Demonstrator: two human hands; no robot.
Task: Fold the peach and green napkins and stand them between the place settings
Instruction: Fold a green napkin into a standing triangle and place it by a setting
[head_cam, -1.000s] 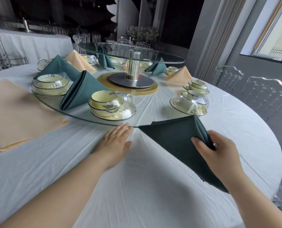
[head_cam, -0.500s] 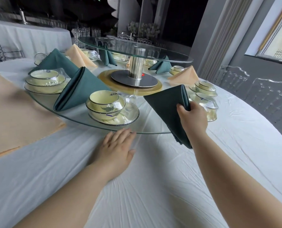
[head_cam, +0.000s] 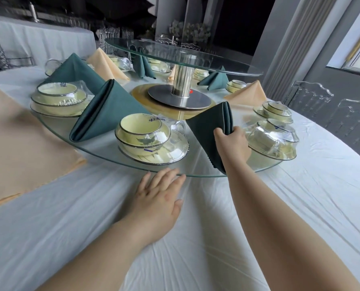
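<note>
A: Room on the glass turntable?
B: At its near rim, between the left bowl set and the right bowl set. The left hand lies flat, fingers straight, tips at that rim.
A: The green napkin?
B: Upright in that gap; the right hand grips its right edge, thumb in front.
A: The sets?
B: Stacked bowls under clear wrap.

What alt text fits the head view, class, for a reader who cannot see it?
The right hand grips a folded green napkin, standing it between two bowl sets on the glass turntable. The left hand lies flat on the tablecloth, fingertips at the turntable's rim. A peach napkin lies flat at far left.
</note>
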